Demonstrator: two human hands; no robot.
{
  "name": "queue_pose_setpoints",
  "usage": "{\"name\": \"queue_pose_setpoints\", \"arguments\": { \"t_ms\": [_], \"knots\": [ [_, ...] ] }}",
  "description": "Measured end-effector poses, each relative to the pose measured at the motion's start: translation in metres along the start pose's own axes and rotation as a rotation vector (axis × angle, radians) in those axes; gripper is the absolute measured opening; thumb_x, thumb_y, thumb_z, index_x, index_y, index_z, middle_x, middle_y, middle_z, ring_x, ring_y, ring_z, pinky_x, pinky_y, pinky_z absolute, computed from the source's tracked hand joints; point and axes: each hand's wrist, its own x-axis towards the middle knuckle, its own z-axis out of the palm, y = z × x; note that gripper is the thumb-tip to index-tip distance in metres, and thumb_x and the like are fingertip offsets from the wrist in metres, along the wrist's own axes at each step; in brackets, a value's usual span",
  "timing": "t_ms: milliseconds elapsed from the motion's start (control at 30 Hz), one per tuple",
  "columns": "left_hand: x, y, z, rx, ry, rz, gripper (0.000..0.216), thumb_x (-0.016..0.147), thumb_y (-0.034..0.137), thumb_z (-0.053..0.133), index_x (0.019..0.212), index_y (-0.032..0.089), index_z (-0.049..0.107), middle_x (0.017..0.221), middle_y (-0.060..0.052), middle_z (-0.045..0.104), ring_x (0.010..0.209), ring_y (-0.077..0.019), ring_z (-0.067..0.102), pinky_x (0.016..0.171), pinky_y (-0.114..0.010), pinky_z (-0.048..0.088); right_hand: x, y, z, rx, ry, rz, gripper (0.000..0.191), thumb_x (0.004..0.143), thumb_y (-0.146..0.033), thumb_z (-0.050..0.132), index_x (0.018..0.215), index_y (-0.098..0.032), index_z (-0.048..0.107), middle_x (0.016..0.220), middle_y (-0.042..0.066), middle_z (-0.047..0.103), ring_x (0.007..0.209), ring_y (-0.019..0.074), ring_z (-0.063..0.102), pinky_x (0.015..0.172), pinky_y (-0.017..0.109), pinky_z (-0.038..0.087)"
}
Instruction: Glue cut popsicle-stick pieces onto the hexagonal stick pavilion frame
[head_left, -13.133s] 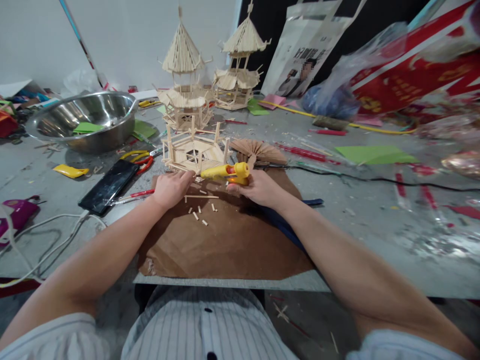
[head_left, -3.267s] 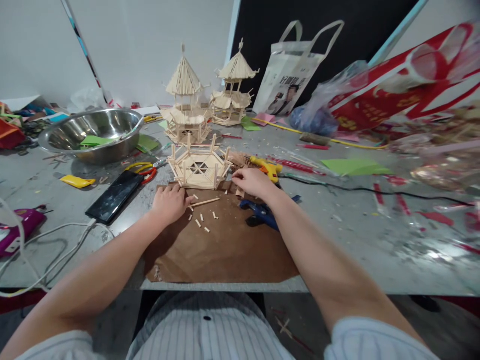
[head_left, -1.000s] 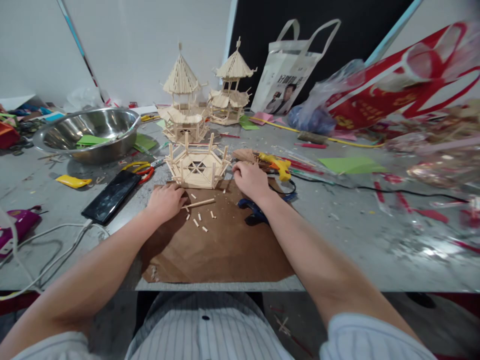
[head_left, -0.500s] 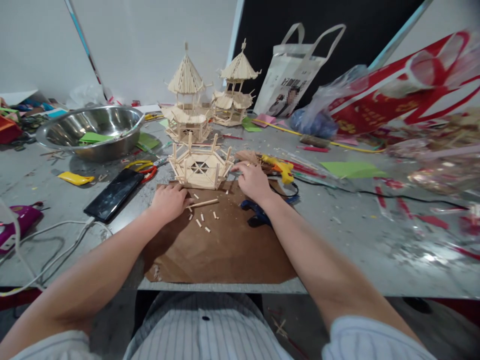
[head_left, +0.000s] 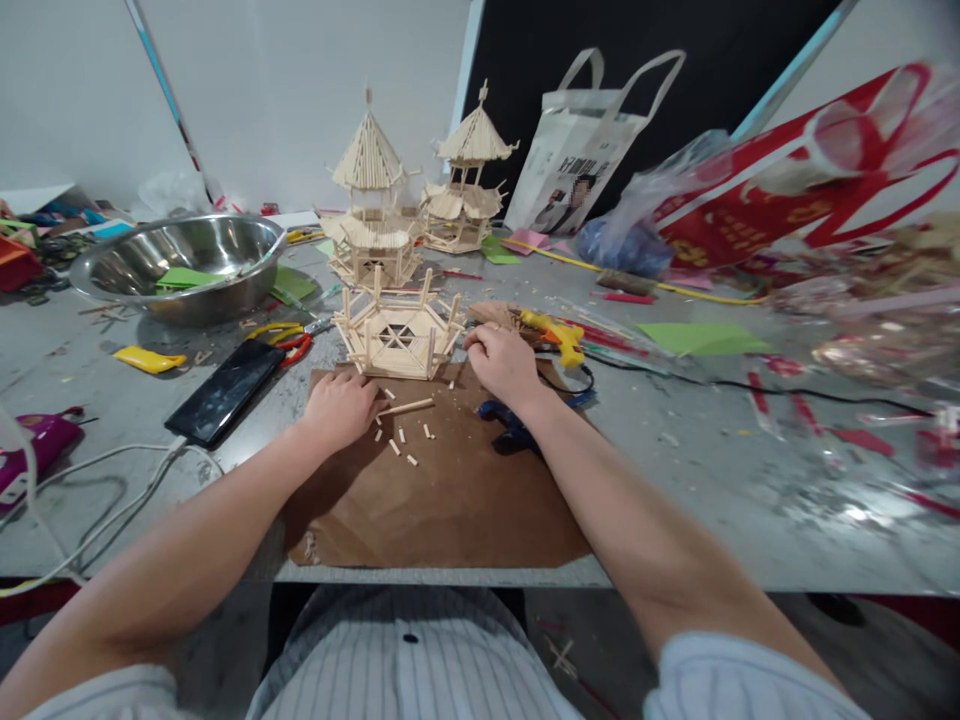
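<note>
A six-sided wooden-stick base (head_left: 397, 345) with short upright posts stands at the far edge of a brown board (head_left: 450, 510). My left hand (head_left: 341, 408) rests on the board at the base's front left corner, its fingers loosely spread and pointing forward. By its fingertips lie a thin wooden stick (head_left: 409, 407) and several short cut pieces (head_left: 395, 448). My right hand (head_left: 504, 362) is beside the base's right side, fingers curled inward; what they hold, if anything, is hidden. Under my right wrist is a dark blue tool (head_left: 506, 425), partly covered.
Two stick pagodas (head_left: 371, 165) (head_left: 469, 150) stand behind the base. A steel bowl (head_left: 180, 265), pliers (head_left: 289, 340) and a phone (head_left: 225, 392) lie left. A yellow glue gun (head_left: 559, 335) with a black cord is right, before a white bag (head_left: 574, 150) and a red bag (head_left: 787, 190).
The fingers of my right hand have curled in from a pointing pose, still beside the base. My left hand has hardly moved. The whole view has shifted slightly.
</note>
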Motion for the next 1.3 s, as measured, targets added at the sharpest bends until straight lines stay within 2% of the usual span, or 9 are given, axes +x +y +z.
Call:
{"name": "queue_pose_setpoints", "arguments": {
  "t_ms": [233,333,433,533,667,800,1000,1133,1300],
  "knots": [
    [0.0,0.001,-0.001,-0.002,-0.013,0.001,0.035,0.088,0.044,0.037,0.091,0.018,0.061,0.095,-0.007,0.065,0.093,-0.0228,0.058,0.078,-0.035,0.04,-0.003,-0.004,-0.002,0.01,-0.007,0.063,0.026,0.083,-0.027,0.037,0.089,-0.022,0.062,0.081,0.004,0.068,0.079,0.0215,0.06,0.078,0.037,0.038],
    [0.0,0.001,0.0,0.001,-0.02,0.003,0.037,0.088,0.045,0.036,0.092,0.018,0.061,0.095,-0.007,0.065,0.093,-0.0225,0.058,0.079,-0.034,0.04,-0.004,-0.004,0.0,-0.007,0.003,0.033,0.03,0.085,-0.036,0.037,0.087,-0.021,0.063,0.081,0.005,0.068,0.078,0.0211,0.061,0.079,0.036,0.038],
    [0.0,0.0,0.001,0.004,-0.017,0.007,0.037,0.088,0.045,0.036,0.094,0.018,0.061,0.095,-0.007,0.064,0.093,-0.0233,0.058,0.079,-0.035,0.041,-0.004,-0.002,0.004,-0.026,0.001,0.026,0.03,0.085,-0.037,0.037,0.085,-0.023,0.063,0.078,0.004,0.068,0.077,0.0201,0.061,0.08,0.037,0.038],
    [0.001,0.0,0.003,-0.002,-0.014,0.005,0.038,0.088,0.045,0.035,0.096,0.019,0.061,0.096,-0.007,0.064,0.094,-0.0231,0.058,0.079,-0.034,0.041,-0.003,0.001,0.008,-0.029,-0.032,0.027,0.029,0.084,-0.036,0.038,0.083,-0.022,0.063,0.076,0.004,0.067,0.075,0.0202,0.061,0.075,0.035,0.04],
    [0.001,0.0,0.003,-0.018,0.007,0.015,0.037,0.088,0.046,0.035,0.099,0.02,0.059,0.099,-0.006,0.062,0.094,-0.023,0.058,0.078,-0.034,0.041,-0.003,0.001,0.009,0.009,-0.055,-0.026,0.027,0.083,-0.032,0.039,0.086,-0.021,0.063,0.083,0.005,0.067,0.081,0.02,0.06,0.078,0.036,0.04],
    [0.001,0.0,0.004,-0.044,0.024,0.026,0.036,0.088,0.046,0.036,0.102,0.02,0.058,0.101,-0.007,0.062,0.094,-0.023,0.057,0.079,-0.034,0.04,-0.005,-0.006,0.007,0.039,-0.019,-0.109,0.027,0.083,-0.026,0.039,0.097,-0.019,0.062,0.103,0.008,0.064,0.094,0.0214,0.058,0.083,0.036,0.04],
    [0.001,0.001,0.004,-0.045,0.019,0.023,0.035,0.087,0.045,0.037,0.101,0.021,0.058,0.102,-0.006,0.062,0.095,-0.0221,0.057,0.081,-0.034,0.04,-0.005,-0.015,0.011,0.147,-0.045,-0.265,0.039,0.077,-0.019,0.043,0.114,-0.012,0.054,0.115,0.013,0.059,0.112,0.0241,0.048,0.096,0.04,0.036],
    [0.0,0.002,0.003,-0.051,0.021,0.005,0.038,0.088,0.045,0.036,0.109,0.02,0.055,0.105,-0.008,0.062,0.097,-0.0226,0.056,0.082,-0.034,0.039,-0.003,-0.016,0.017,0.307,-0.096,-0.253,0.054,0.074,-0.02,0.045,0.127,-0.008,0.043,0.12,0.016,0.056,0.112,0.0253,0.049,0.097,0.042,0.036],
    [0.001,0.002,0.003,-0.104,0.037,0.095,0.037,0.086,0.043,0.04,0.11,0.019,0.055,0.11,-0.008,0.062,0.1,-0.0238,0.055,0.084,-0.035,0.038,-0.005,-0.018,0.018,0.46,-0.144,-0.234,0.061,0.073,-0.023,0.049,0.131,-0.012,0.039,0.122,0.015,0.055,0.114,0.0249,0.049,0.099,0.043,0.035]
  ]
}}
